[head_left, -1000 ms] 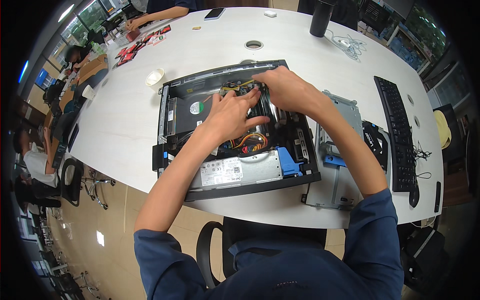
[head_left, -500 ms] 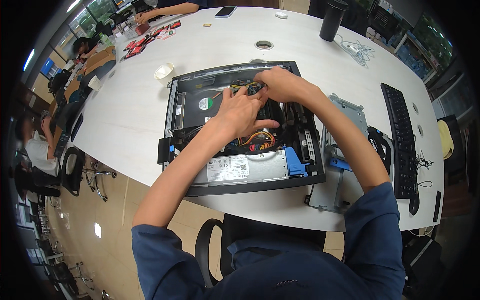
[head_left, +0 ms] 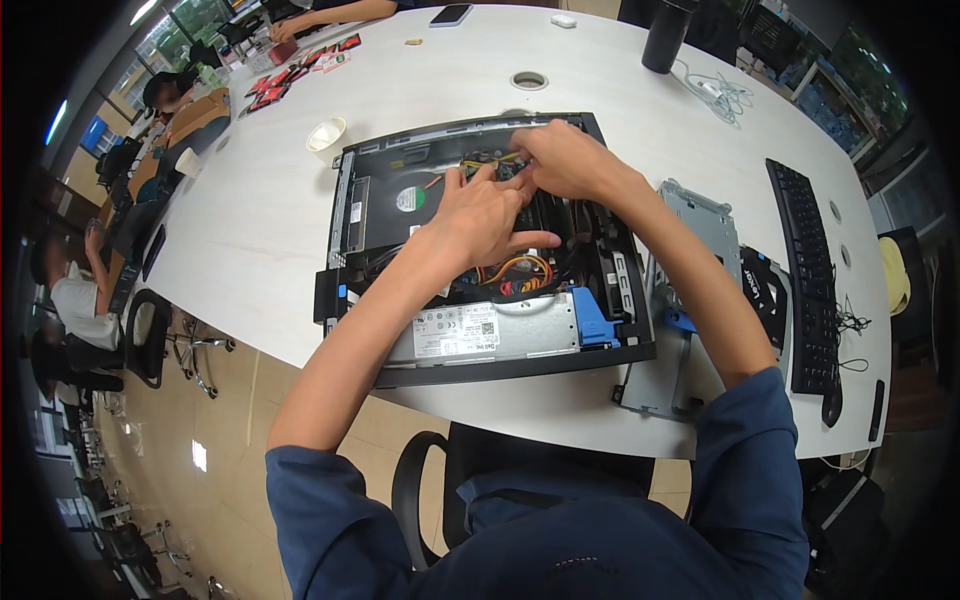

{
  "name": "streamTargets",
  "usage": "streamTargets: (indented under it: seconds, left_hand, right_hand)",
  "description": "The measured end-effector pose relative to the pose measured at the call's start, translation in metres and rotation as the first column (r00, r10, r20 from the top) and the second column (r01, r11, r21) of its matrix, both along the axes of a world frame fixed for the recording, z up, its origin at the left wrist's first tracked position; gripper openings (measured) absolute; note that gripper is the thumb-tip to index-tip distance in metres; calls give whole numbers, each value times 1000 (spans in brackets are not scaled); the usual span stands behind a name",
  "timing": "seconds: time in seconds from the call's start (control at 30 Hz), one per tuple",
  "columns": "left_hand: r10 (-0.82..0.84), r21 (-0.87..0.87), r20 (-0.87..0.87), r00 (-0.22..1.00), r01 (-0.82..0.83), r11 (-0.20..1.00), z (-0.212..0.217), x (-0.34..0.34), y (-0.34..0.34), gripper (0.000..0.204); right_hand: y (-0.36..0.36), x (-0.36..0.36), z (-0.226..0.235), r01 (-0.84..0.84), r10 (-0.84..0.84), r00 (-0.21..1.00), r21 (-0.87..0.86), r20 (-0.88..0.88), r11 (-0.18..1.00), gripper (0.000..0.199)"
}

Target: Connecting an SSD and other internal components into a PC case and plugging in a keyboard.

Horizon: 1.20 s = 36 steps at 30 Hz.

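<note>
My left hand (head_left: 480, 222) spreads loosely inside the opened desktop computer (head_left: 500, 371), which lies on the white table (head_left: 250, 210) before me, thumb away from its fingers. My right hand (head_left: 565, 160) curls in just beside them, near yellow wires (head_left: 480, 163); whether it grips anything, I cannot tell.

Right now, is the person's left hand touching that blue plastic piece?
Apart: the head view plainly shows dark inner parts of the open computer between the left hand and the blue plastic piece.
</note>
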<state>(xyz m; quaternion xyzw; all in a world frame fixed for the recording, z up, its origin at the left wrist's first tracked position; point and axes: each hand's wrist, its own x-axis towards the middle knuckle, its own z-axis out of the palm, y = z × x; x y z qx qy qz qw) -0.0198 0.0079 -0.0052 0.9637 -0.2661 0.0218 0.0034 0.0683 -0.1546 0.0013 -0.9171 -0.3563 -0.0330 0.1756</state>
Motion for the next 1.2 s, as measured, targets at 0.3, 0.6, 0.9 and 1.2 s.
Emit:
streamTargets:
  seconds: [0.3,0.6,0.9,1.2]
  left_hand:
    - [-20,-17,8,1000,21,1000,1,-2,0,77]
    - [16,-7,-71,997,-17,1000,13,-4,-1,77]
    - [31,-32,-22,999,-32,999,6,-4,-3,80]
    - [31,-18,-57,998,-32,999,7,-2,-1,77]
  right_hand:
    - [-1,4,-13,-27,30,997,-47,68,999,27]
    - [4,-3,-3,-26,28,999,-73,36,997,42]
    - [-6,8,-4,-61,81,994,242,-73,968,33]
    - [-2,-18,6,-64,51,988,84,148,994,19]
